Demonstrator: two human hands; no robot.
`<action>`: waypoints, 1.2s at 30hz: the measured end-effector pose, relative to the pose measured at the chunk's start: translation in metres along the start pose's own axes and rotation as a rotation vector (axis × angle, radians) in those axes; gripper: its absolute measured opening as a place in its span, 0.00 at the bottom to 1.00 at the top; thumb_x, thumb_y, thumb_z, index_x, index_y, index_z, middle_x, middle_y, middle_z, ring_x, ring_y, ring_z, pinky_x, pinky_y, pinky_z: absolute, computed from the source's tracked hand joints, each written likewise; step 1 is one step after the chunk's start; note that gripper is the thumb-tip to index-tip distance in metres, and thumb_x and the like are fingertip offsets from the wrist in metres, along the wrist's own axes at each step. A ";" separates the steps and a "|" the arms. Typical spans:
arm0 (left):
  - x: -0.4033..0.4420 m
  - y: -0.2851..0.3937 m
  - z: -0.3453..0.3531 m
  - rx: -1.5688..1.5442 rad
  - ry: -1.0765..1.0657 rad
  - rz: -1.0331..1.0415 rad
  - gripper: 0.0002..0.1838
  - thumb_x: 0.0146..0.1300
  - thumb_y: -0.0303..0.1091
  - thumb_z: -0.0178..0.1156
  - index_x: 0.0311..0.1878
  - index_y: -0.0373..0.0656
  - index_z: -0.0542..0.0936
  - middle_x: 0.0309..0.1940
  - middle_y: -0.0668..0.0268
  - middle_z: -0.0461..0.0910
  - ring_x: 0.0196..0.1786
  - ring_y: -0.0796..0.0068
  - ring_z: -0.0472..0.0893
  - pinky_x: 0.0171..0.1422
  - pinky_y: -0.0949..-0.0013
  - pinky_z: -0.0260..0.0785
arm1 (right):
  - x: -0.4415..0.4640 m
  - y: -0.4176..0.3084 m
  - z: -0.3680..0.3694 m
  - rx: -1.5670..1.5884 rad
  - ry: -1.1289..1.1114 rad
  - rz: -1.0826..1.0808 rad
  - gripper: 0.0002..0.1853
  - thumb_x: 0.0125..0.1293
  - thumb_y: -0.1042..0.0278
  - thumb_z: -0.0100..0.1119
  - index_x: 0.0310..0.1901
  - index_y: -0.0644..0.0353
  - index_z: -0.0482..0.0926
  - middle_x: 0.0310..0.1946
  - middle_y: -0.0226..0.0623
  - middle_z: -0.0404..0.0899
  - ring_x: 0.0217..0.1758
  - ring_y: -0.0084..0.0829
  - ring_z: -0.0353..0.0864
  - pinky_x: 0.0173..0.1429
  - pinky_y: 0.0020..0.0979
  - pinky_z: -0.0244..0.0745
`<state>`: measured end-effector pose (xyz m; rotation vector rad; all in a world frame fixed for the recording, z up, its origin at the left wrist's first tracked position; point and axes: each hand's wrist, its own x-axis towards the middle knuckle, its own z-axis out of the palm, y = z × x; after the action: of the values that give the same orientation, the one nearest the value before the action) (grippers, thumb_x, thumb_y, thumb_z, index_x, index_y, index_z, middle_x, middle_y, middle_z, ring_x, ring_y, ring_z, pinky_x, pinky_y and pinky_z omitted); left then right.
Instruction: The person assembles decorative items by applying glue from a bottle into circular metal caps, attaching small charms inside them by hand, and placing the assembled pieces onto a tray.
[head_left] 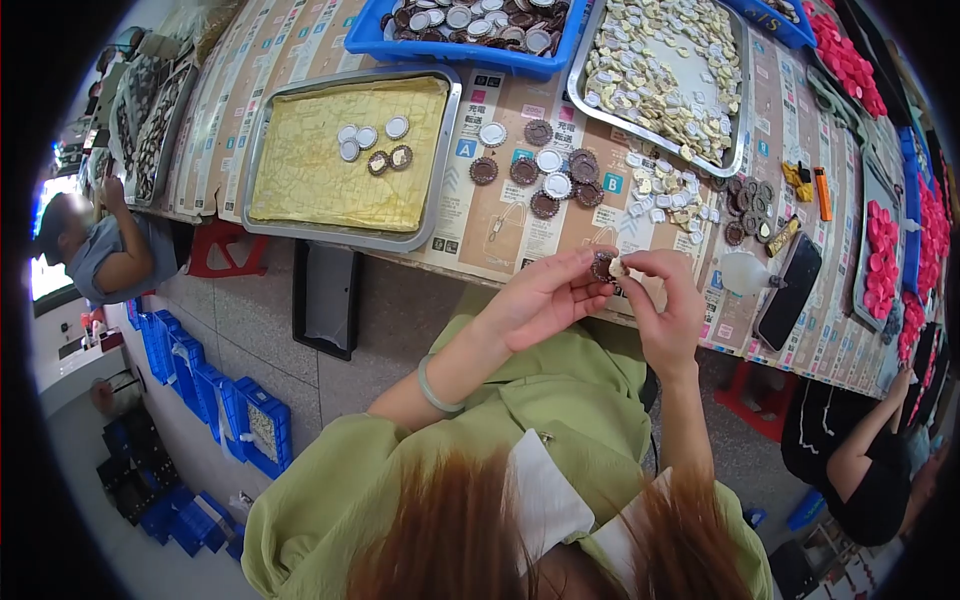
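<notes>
Grasped brown cap point(602, 266) in grip of left hand point(545, 300); pinched, apparently, pale piece point(619, 268) in grip of right hand point(668, 312). Held both close together at near edge of tabletop point(505, 218) for fine control.

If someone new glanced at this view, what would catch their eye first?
Probably the bright pink pieces massed along the right side of the table, then the yellow-lined tray at its left with a few caps inside. By the front edge, the left hand holds a dark brown cap while the right hand pinches a small pale piece beside it.
</notes>
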<state>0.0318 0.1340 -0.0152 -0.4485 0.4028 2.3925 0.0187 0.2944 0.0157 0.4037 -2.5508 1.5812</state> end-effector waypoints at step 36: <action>-0.023 0.008 0.029 0.330 0.220 0.268 0.10 0.58 0.27 0.52 0.43 0.35 0.74 0.35 0.61 0.78 0.36 0.80 0.76 0.42 0.78 0.69 | -0.026 -0.003 -0.003 0.541 0.229 0.286 0.06 0.58 0.81 0.47 0.36 0.67 0.72 0.40 0.34 0.69 0.44 0.23 0.67 0.50 0.22 0.61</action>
<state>0.0373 0.1266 0.0214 -0.5332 0.9943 2.4706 0.0444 0.2996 0.0139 -0.1091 -2.0547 2.2682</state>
